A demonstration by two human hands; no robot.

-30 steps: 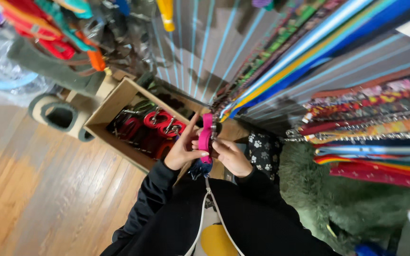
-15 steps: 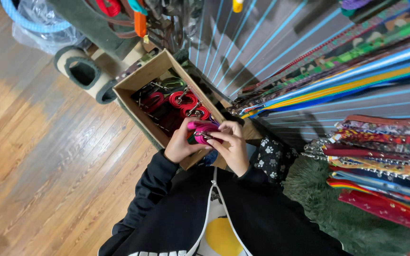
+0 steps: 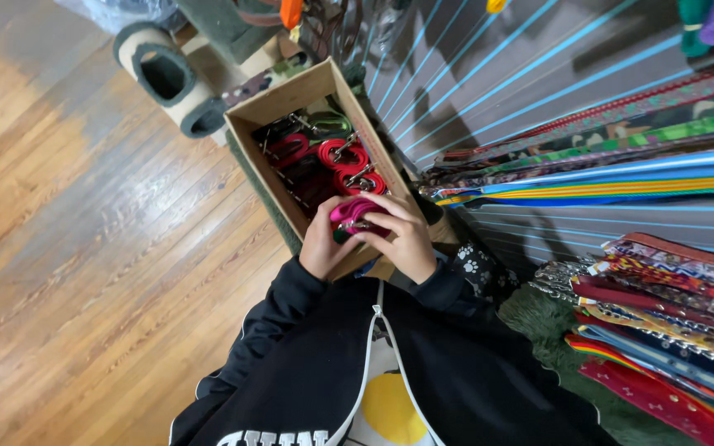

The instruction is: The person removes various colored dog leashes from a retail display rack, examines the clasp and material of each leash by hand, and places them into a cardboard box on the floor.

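Note:
A rolled pink leash point(image 3: 354, 213) with a metal clip sits between both my hands, just over the near end of a cardboard box point(image 3: 284, 97). My left hand point(image 3: 321, 244) grips it from the left and below. My right hand point(image 3: 405, 236) wraps over it from the right, fingers curled on top. Inside the box lie several coiled red leashes point(image 3: 343, 159) and darker ones with metal clips. My black sleeves and jacket fill the bottom of the view.
Many coloured leashes point(image 3: 621, 177) and collars point(image 3: 663, 289) hang on the slatted wall at right. A grey and cream cat tunnel point(image 3: 167, 78) lies beyond the box. Wooden floor point(image 3: 84, 248) stretches left. A paw-print fabric point(image 3: 477, 268) and green fluffy mat point(image 3: 539, 318) lie at right.
The pink leash went from stretched upright between my hands to a tight roll held low over the box. The view shifted down and left toward the box.

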